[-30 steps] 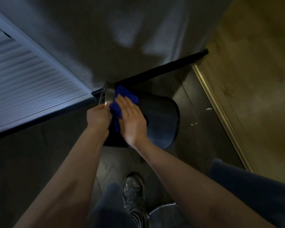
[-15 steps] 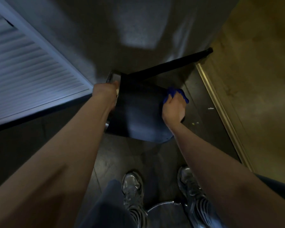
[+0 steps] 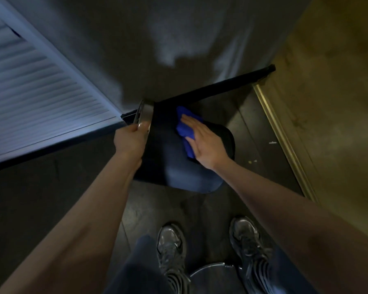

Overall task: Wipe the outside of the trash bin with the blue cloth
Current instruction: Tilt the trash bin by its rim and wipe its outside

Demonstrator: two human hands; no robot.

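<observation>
A dark trash bin (image 3: 179,175) is tipped on its side over the dark floor, its silver rim (image 3: 144,115) pointing left toward the wall corner and its base toward the right. My left hand (image 3: 130,143) grips the silver rim and holds the bin up. My right hand (image 3: 204,143) lies flat on the bin's upper side, pressing the blue cloth (image 3: 186,128) against it. Part of the cloth is hidden under my palm.
A grey wall (image 3: 179,49) with a black baseboard (image 3: 221,88) stands right behind the bin. A white louvred door (image 3: 34,98) is at left. A metal threshold strip (image 3: 285,141) borders lighter flooring at right. My two shoes (image 3: 171,245) and a round metal lid (image 3: 212,276) are below.
My right hand with the cloth moved from the bin's right end back up to its upper side. My left hand shifted lower on the rim and the bin turned slightly.
</observation>
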